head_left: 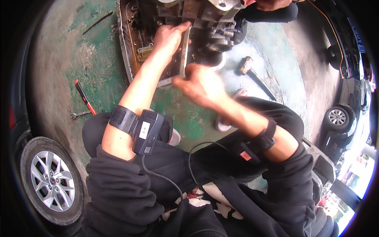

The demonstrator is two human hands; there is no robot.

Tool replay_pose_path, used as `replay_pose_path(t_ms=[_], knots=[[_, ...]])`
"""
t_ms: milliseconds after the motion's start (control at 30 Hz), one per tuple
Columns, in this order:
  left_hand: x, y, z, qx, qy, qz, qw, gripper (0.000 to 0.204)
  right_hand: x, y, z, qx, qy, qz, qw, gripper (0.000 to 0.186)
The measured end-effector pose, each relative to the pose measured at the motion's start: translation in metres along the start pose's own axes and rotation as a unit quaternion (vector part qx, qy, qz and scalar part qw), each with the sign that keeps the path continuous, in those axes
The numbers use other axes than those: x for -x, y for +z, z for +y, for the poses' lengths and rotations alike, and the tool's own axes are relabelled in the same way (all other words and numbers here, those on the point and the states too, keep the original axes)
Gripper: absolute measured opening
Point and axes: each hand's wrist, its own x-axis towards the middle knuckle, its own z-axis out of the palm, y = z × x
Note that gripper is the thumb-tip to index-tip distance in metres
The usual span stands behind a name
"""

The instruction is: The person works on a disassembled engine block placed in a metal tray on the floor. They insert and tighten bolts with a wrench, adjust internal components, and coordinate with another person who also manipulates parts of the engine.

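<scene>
My left hand is closed around the upright, light-coloured right rim of a shallow metal tray, its thumb stretched across the top and fingertips showing beyond. Oily brown grime and small metal parts lie inside the tray. At the tray's near right corner is my right hand, curled like a fist and smeared by motion. What that fist holds, if anything, is hidden. Beyond both hands rises a dirty metal engine or gearbox assembly. Inside the tray, left of my left wrist, sits a yellowish metal piece.
A hammer lies on the floor at right. Red-and-black pliers or cutter and a wrench lie at left, a thin rod farther off. Car wheels stand at both sides. Another person's hand shows at the far edge.
</scene>
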Motion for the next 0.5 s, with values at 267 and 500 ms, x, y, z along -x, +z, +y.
replay_pose_path(t_ms=[267,500], knots=[[-0.001,-0.002,0.0,0.029,0.0,0.022,0.999,0.035,-0.008,0.024,-0.027,-0.204,0.079,-0.034,0.975,0.042],[0.003,-0.002,0.002,0.114,0.024,0.02,0.993,0.033,-0.006,0.006,-0.012,-0.13,0.013,-0.045,0.99,0.034]])
